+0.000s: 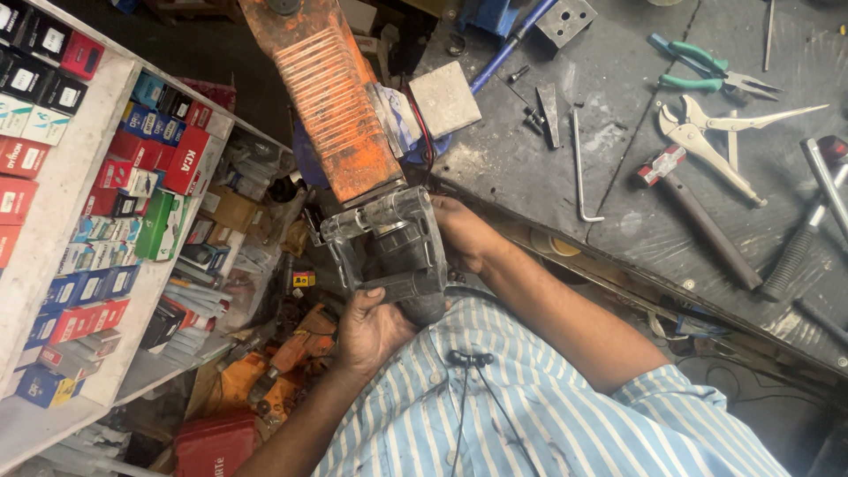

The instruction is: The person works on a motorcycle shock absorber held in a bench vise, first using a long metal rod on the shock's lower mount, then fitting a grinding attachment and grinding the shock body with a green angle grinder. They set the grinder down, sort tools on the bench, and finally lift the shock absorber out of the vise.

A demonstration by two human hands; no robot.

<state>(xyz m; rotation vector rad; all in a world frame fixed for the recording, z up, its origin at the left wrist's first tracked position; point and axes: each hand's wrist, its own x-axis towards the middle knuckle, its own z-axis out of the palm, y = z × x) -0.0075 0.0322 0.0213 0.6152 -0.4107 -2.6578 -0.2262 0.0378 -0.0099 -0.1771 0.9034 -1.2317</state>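
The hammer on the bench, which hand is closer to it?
Right. The right hand grips the far side of the orange power tool, toward the hammer. The left hand holds the tool's handle, farther away.

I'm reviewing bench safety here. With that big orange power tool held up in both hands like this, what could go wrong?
1. The orange power tool is carried only by the left hand and right hand at its grey handle end; a slip could drop it.
2. Its body hangs over the workbench edge, so it might knock the loose metal block off.
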